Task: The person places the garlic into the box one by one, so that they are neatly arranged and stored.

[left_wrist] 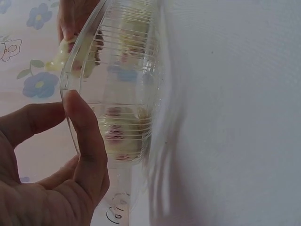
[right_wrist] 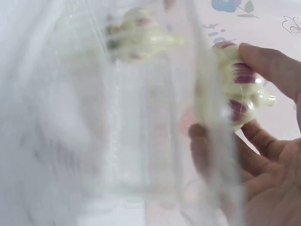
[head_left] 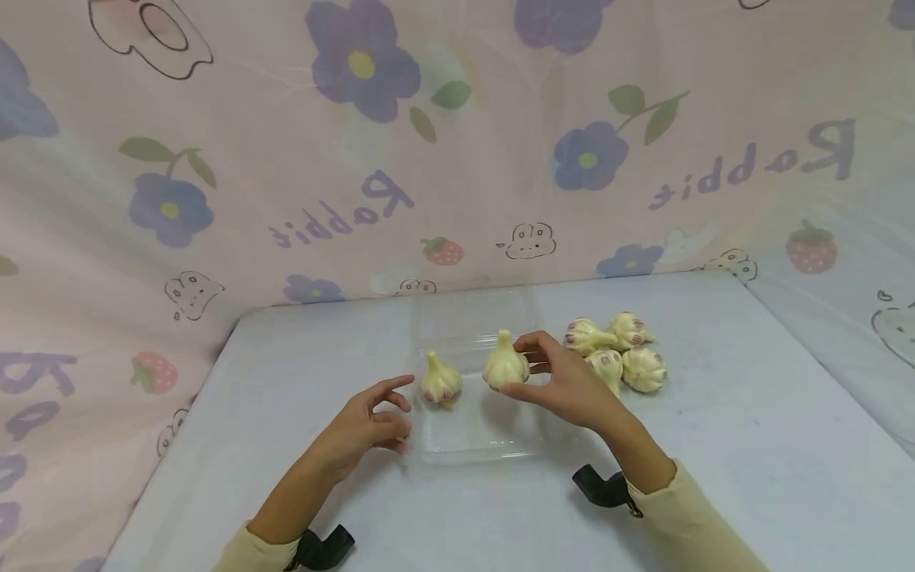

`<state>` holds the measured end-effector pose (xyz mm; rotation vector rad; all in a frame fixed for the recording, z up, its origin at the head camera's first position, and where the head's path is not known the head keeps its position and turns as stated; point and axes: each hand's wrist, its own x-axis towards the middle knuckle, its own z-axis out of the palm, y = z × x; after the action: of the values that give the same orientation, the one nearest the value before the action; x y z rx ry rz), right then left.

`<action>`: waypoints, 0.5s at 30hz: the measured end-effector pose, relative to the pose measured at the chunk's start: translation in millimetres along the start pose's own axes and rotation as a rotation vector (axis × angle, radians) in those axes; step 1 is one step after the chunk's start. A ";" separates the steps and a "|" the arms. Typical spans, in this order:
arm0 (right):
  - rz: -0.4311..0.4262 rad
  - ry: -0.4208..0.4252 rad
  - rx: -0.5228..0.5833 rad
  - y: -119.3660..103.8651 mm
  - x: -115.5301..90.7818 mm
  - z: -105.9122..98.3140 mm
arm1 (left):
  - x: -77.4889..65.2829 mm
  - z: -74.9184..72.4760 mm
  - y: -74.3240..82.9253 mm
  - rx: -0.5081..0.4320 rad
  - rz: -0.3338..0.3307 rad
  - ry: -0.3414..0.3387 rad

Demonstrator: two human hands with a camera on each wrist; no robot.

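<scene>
My right hand (head_left: 568,385) holds a garlic bulb (head_left: 505,365) between thumb and fingers, above the right half of a clear plastic container (head_left: 479,456). The right wrist view shows this bulb (right_wrist: 240,84) with purple patches, its neck pointing away from the container. My left hand (head_left: 360,429) is at the container's left side; in the left wrist view its thumb and a finger (left_wrist: 33,120) pinch the rim. Inside, on the left, sits a second garlic bulb (head_left: 441,381), neck up. It shows through the ribbed wall in the left wrist view.
Several more garlic bulbs (head_left: 643,369) lie bunched on the white table (head_left: 715,445), right of the container. The container's clear lid (head_left: 472,314) lies open toward the back. A patterned cloth (head_left: 457,159) hangs behind the table.
</scene>
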<state>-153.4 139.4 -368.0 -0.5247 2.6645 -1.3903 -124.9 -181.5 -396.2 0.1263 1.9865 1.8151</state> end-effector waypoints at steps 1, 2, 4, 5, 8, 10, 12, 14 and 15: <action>0.006 -0.006 -0.001 -0.3 1.8 2.4 | 0.4 -0.3 -0.1 -0.005 0.005 -0.006; 0.012 -0.011 0.001 -0.6 3.7 4.8 | 1.1 -0.5 -0.4 -0.008 0.010 -0.013; 0.023 -0.017 0.001 -1.4 7.9 9.4 | 1.7 -0.8 -0.7 -0.017 0.018 -0.026; 0.025 -0.019 0.001 -1.6 10.1 11.6 | 1.9 -0.9 -1.1 -0.020 0.021 -0.030; 0.028 -0.014 0.007 -3.2 16.5 18.4 | 1.2 -1.1 -1.8 -0.031 0.021 -0.030; 0.038 -0.011 0.009 -3.9 19.5 23.0 | 0.7 -1.4 -2.2 -0.037 0.019 -0.031; 0.049 -0.017 0.005 -3.2 21.9 28.0 | 0.3 -1.7 -2.3 -0.046 0.019 -0.035; 0.057 -0.029 -0.010 -1.0 23.7 32.5 | 0.4 -1.9 -2.2 -0.056 0.020 -0.041; 0.059 -0.033 -0.021 0.5 24.4 34.6 | 0.2 -2.0 -2.2 -0.061 0.020 -0.044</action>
<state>-168.2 104.4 -386.7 -0.4630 2.6485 -1.3276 -125.4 -183.5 -398.3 0.1663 1.9042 1.8673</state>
